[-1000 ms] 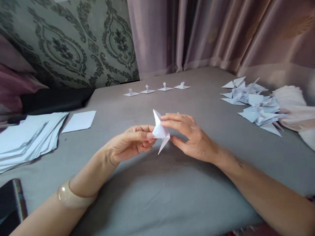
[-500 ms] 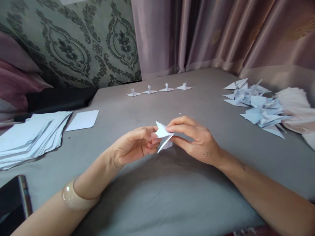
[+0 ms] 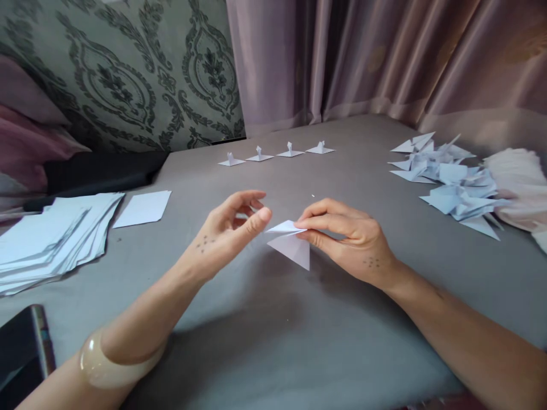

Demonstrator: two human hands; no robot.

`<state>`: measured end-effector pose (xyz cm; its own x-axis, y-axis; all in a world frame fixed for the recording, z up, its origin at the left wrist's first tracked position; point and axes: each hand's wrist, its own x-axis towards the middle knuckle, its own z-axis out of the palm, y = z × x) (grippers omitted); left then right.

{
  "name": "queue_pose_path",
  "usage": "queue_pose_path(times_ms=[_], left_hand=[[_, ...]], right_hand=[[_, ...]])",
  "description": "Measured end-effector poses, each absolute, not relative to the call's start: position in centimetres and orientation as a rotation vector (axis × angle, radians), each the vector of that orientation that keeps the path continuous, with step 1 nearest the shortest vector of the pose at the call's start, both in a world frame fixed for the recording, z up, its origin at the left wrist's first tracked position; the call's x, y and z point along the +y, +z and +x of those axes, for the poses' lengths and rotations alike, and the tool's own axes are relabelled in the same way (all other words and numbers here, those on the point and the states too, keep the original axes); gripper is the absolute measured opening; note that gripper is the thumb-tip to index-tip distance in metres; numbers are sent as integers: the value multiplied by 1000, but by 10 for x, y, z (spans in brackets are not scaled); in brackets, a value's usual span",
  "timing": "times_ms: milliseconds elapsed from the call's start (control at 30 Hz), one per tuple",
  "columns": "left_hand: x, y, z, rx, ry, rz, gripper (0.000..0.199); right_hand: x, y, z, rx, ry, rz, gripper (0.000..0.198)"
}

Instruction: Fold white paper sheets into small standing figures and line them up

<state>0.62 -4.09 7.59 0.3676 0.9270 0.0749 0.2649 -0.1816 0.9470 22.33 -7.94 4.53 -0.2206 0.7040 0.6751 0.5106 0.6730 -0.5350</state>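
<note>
A folded white paper piece with pointed corners hangs above the grey-covered surface. My right hand pinches its upper right edge between thumb and fingers; the tips partly hide that fold. Just left of the paper, my left hand is off it, thumb and curled fingers apart with nothing between them. Beyond my hands stands a row of several small folded paper figures, each with a flat pointed base and an upright part in the middle.
A stack of white sheets lies at left, with a single sheet beside it. A phone is at the lower left. Several folded papers are heaped at right against a pale cloth. Curtains hang behind.
My left hand has let go of the folded paper and moved left and slightly up. The paper has turned, showing a broad triangular flap downward, still in my right hand.
</note>
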Motion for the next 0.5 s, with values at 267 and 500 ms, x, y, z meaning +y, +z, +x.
queue_pose_path(times_ms=[267, 500], left_hand=[[-58, 70, 19, 923, 1005, 2392, 8], [-57, 66, 19, 946, 966, 2279, 7]], right_hand=[[-83, 47, 218, -1844, 311, -981, 10], [-87, 50, 216, -1814, 374, -1010, 7]])
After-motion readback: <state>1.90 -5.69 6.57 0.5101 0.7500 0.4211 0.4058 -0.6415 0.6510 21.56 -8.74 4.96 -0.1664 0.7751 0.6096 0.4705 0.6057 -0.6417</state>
